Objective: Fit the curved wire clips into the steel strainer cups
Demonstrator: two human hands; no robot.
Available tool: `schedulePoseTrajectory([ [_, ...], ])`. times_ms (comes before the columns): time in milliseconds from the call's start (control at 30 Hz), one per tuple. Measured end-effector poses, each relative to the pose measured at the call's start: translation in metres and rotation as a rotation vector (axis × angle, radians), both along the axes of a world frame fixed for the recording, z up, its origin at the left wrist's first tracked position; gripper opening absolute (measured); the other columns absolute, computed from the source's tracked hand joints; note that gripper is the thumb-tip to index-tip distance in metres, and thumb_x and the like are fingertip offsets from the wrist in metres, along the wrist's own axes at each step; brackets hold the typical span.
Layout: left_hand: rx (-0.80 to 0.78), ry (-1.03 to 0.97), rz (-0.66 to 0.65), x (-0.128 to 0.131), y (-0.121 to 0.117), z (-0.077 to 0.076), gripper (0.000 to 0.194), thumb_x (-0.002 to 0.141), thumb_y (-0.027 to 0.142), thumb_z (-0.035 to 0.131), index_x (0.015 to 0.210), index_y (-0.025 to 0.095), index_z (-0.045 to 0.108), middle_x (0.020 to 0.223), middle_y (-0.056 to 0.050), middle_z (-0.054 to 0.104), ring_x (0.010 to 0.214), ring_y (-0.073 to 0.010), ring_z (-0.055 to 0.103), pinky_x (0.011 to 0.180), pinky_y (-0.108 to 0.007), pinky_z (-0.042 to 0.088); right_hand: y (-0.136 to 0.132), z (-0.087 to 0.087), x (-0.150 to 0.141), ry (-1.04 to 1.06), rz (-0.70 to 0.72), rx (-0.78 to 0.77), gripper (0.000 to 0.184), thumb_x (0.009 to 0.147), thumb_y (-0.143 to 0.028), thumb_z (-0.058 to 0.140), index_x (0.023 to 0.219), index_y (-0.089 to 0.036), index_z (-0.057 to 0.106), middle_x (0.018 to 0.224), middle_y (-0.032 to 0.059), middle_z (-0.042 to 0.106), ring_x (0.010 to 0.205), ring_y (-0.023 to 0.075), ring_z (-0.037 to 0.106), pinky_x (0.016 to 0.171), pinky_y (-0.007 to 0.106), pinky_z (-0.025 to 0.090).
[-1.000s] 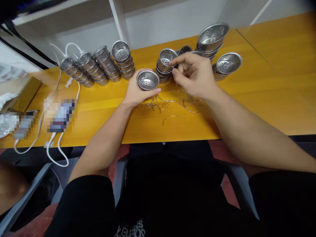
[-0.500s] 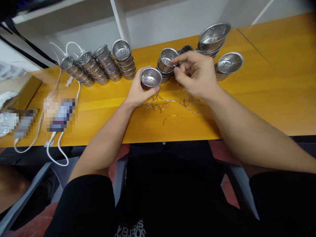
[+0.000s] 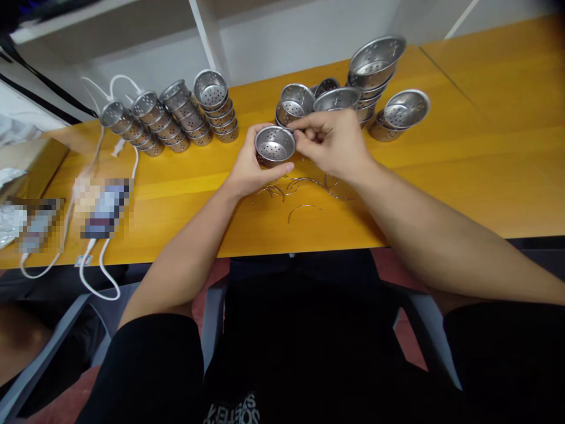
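My left hand [image 3: 247, 171] is wrapped round a small perforated metal cup [image 3: 274, 145], held just above the orange table [image 3: 441, 171]. My right hand [image 3: 333, 143] is pinched at the cup's right rim, fingers pressed together on something too thin to make out. Several curved wire handles [image 3: 300, 191] lie on the table under and in front of both hands. A short stack of the same cups [image 3: 292, 101] stands just behind the hands.
Rows of stacked small cups [image 3: 176, 115] lie at the back left. Larger perforated bowls [image 3: 375, 59] and another bowl [image 3: 404, 112] stand at the back right. White cables [image 3: 95, 259] and blurred items sit at the left edge.
My right hand has come away from the cup stack behind, down and left to the rim of the held cup. My left hand lifted the cup slightly to the right.
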State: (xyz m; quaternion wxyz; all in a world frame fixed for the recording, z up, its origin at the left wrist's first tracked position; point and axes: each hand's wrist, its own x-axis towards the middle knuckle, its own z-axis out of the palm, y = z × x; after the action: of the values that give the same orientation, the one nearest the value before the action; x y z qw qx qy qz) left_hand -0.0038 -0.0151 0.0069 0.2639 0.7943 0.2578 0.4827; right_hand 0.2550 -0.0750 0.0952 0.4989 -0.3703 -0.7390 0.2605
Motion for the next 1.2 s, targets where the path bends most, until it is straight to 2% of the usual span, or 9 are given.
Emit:
schedulePoseTrajectory([
  [100,-0.005,0.002,-0.03,0.002,-0.004,0.002,0.11,0.091,0.093,0.104,0.169,0.037,0.05,0.163,-0.012,0.072,0.151,-0.0364,0.084,0.129,-0.057,0.074,0.003,-0.004,-0.001,0.011,-0.003,0.0,0.034,0.102,-0.065,0.105,0.102,-0.034,0.091,0.076,0.0024,0.066,0.073,0.0289,0.066,0.065,0.044,0.061],
  [200,-0.019,0.04,-0.02,0.003,-0.003,0.0,0.113,0.09,0.095,0.103,0.17,0.037,0.048,0.163,-0.012,0.071,0.15,-0.0368,0.083,0.127,-0.058,0.074,0.003,-0.006,-0.004,-0.007,-0.03,0.003,0.029,0.104,-0.062,0.103,0.102,-0.035,0.091,0.075,0.0016,0.064,0.073,0.0293,0.065,0.065,0.045,0.06],
  [400,0.023,-0.03,-0.073,0.007,-0.001,-0.003,0.107,0.093,0.095,0.1,0.166,0.036,0.049,0.158,-0.012,0.073,0.143,-0.0351,0.085,0.121,-0.055,0.076,0.001,-0.006,-0.009,-0.05,-0.044,0.007,0.03,0.108,-0.064,0.097,0.101,-0.035,0.091,0.076,0.0026,0.066,0.072,0.028,0.062,0.067,0.047,0.061],
  [533,0.015,0.003,-0.031,0.008,-0.001,-0.004,0.107,0.093,0.086,0.106,0.168,0.037,0.048,0.157,-0.012,0.071,0.144,-0.036,0.084,0.123,-0.057,0.075,-0.001,-0.004,-0.009,-0.059,-0.046,-0.002,0.034,0.105,-0.069,0.095,0.099,-0.036,0.091,0.077,0.0035,0.066,0.072,0.0291,0.06,0.064,0.047,0.057],
  [633,0.015,0.009,-0.028,0.008,-0.002,-0.005,0.107,0.093,0.087,0.105,0.168,0.037,0.047,0.154,-0.011,0.07,0.143,-0.0359,0.084,0.122,-0.058,0.074,-0.002,-0.003,-0.009,-0.066,-0.055,-0.003,0.038,0.104,-0.073,0.094,0.097,-0.036,0.089,0.076,0.004,0.065,0.073,0.0301,0.06,0.064,0.046,0.056],
  [767,0.044,-0.02,-0.061,0.009,-0.003,-0.005,0.104,0.097,0.092,0.099,0.168,0.037,0.047,0.157,-0.011,0.071,0.143,-0.0354,0.083,0.123,-0.056,0.073,-0.002,-0.004,-0.01,-0.065,-0.057,0.004,0.033,0.103,-0.066,0.096,0.099,-0.035,0.088,0.076,0.0036,0.062,0.072,0.0297,0.06,0.069,0.048,0.058],
  [933,-0.016,0.047,0.01,0.008,-0.005,-0.001,0.112,0.088,0.094,0.106,0.165,0.032,0.053,0.154,-0.012,0.074,0.147,-0.0384,0.082,0.133,-0.059,0.068,-0.002,-0.009,-0.017,-0.029,-0.069,-0.005,0.028,0.103,-0.061,0.098,0.112,-0.036,0.089,0.076,0.0019,0.062,0.074,0.0308,0.063,0.073,0.05,0.064],
  [1100,-0.098,0.067,-0.032,0.006,-0.011,0.007,0.105,0.09,0.101,0.099,0.159,0.03,0.062,0.144,-0.01,0.077,0.141,-0.0371,0.082,0.133,-0.06,0.066,-0.009,0.003,-0.014,0.056,0.075,-0.068,0.048,0.105,-0.082,0.094,0.103,-0.035,0.088,0.091,0.0064,0.082,0.077,0.0297,0.071,0.067,0.048,0.067],
  [1200,-0.117,0.045,-0.1,0.003,-0.014,0.012,0.093,0.099,0.099,0.091,0.157,0.031,0.066,0.139,-0.009,0.078,0.132,-0.0347,0.083,0.124,-0.057,0.07,-0.012,0.014,-0.005,0.061,0.252,-0.164,0.062,0.097,-0.096,0.098,0.107,-0.036,0.088,0.091,0.0042,0.083,0.063,0.0237,0.063,0.053,0.043,0.055],
])
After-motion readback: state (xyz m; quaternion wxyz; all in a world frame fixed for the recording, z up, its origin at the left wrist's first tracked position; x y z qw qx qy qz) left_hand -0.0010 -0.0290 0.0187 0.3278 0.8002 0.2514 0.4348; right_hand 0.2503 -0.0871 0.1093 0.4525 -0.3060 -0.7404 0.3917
